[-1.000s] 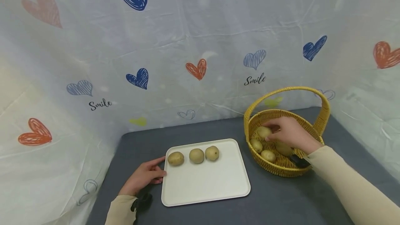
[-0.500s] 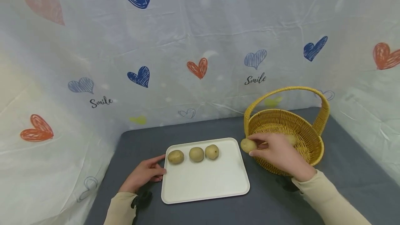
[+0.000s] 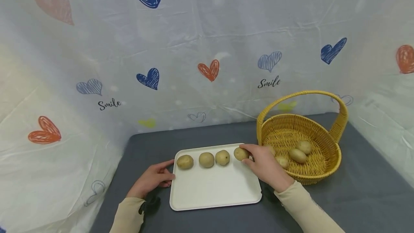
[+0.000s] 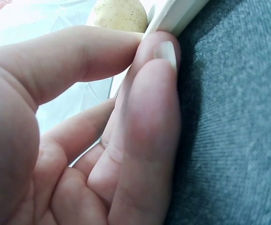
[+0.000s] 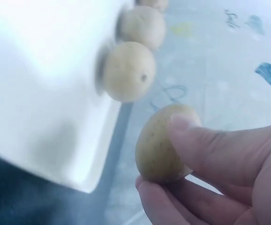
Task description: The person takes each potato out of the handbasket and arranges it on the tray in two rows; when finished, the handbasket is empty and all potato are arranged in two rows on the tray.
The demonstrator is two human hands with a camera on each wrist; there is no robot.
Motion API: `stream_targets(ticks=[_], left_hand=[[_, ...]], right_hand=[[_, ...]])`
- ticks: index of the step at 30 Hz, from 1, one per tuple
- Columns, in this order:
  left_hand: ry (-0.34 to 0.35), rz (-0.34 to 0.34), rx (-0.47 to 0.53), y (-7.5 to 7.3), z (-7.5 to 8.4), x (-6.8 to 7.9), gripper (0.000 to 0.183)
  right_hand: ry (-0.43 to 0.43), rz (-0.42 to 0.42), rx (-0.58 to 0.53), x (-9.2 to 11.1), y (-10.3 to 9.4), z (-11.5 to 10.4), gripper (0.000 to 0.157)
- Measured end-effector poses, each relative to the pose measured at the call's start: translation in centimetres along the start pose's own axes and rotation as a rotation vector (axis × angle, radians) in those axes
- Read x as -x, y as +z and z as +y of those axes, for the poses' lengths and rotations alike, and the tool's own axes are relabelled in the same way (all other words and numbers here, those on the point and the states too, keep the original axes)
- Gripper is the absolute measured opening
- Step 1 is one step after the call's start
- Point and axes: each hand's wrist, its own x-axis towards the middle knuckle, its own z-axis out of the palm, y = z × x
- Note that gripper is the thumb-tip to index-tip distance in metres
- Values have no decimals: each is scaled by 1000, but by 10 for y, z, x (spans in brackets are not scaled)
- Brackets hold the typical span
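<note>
Within right hand [image 3: 267, 164], smooth oval potato [image 5: 157, 147].

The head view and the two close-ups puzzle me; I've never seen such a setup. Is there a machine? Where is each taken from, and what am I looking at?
No machine arm here, just a person's two bare hands. The wide picture is taken from the person's head, looking forward and down; the close-ups come from the left and right wrists. On the dark table lie a white tray, bearing three potatoes in a row, and a yellow basket with more potatoes inside. The left hand touches the tray's left edge. The right hand pinches another potato by the tray's far right corner.
</note>
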Motion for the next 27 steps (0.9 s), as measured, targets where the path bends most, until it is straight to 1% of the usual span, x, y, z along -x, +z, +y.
stream_targets(ticks=[5, 10, 14, 18, 21, 27], left_hand=[[-1, 4, 6, -1, 0, 0, 82], [-11, 4, 10, -1, 1, 1, 82], [-14, 1, 8, -1, 2, 1, 82], [-11, 15, 1, 0, 2, 1, 82], [-18, 19, 1, 2, -1, 2, 82], [-22, 28, -4, 1, -2, -2, 82]], right_hand=[[-3, 11, 33, -7, 18, 0, 47], [-8, 30, 79, -11, 29, 0, 47], [-8, 41, 96, -12, 33, 2, 46], [-28, 69, 111, -12, 35, 5, 45], [-46, 85, 118, -11, 38, 8, 45], [-69, 106, 134, -11, 42, 11, 44]])
